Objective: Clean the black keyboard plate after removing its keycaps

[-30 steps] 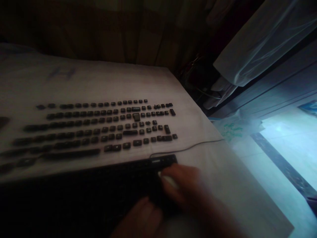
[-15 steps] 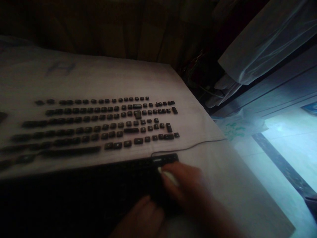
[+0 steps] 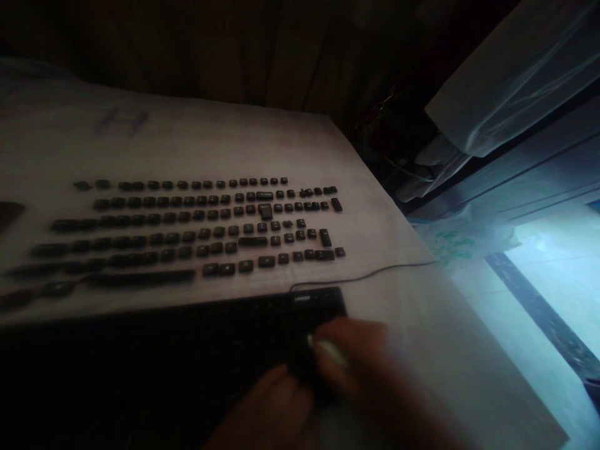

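Note:
A black keyboard with its keycaps off lies along the near side of the table, very dark in this light. Blurred by motion, my right hand is closed on a small whitish object over the keyboard's right end; the object's kind cannot be made out. My left hand has its fingers curled at the keyboard's near edge, gripping it. Beyond the keyboard, the loose black keycaps are laid out in rows, including a long space bar.
A thin cable runs from the keyboard over the right edge of the white-covered table. Past that edge hangs a clear plastic bag with green print. White cloth or plastic hangs at upper right. A dark shape lies far left.
The whole view has shifted slightly. My right hand, still holding the whitish object, has moved a little nearer, away from the keyboard's far edge. My left hand stays about where it was.

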A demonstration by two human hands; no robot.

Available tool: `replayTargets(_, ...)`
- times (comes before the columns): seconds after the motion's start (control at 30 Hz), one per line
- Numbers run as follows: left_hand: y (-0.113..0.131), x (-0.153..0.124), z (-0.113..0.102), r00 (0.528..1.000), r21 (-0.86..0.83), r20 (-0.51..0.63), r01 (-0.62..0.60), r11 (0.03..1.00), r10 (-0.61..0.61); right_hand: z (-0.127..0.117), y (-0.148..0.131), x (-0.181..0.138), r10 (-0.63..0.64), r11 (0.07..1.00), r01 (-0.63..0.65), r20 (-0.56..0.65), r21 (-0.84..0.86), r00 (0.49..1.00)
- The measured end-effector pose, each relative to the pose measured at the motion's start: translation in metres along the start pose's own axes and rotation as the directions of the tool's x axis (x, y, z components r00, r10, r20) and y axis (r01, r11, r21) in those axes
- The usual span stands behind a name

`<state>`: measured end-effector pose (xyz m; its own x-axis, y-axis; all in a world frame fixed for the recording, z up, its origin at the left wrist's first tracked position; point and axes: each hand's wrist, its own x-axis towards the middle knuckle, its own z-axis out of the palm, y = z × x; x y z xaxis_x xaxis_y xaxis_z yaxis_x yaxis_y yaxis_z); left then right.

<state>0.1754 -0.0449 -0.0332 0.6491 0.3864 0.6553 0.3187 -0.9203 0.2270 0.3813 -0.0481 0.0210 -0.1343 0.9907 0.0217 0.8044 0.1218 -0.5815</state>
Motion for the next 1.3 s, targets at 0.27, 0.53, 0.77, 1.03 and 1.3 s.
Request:
replayTargets(0.27,-0.002,-0.001,-0.004,0.998,-0.011,0.057,-0.006,1.000,0.006,-0.003,0.003,-0.001,0.015,0.996,-0.010,-0.060,0.084,0.998)
replayTargets(0.53,0.002,0.007,-0.006,1.000,-0.015,0.027,0.007,1.000,-0.006,-0.003,0.000,-0.001,0.007,0.999,-0.008,0.009,0.053,1.000)
replayTargets(0.77,0.001,0.004,-0.005,0.998,-0.011,0.061,-0.009,1.000,0.010,-0.014,0.002,0.000,0.031,0.993,-0.028,-0.023,0.115,0.999)
replayTargets(1.03,0.003,0.005,-0.003,0.999,-0.033,0.042,0.019,0.999,-0.018,0.002,-0.004,0.003,-0.119,0.993,0.118,0.022,0.026,0.993)
replayTargets(1.3,0.003,0.005,-0.007,0.999,-0.043,0.041,0.018,0.999,-0.016,0.001,-0.001,0.001,-0.032,0.996,0.033,0.017,-0.083,0.999)
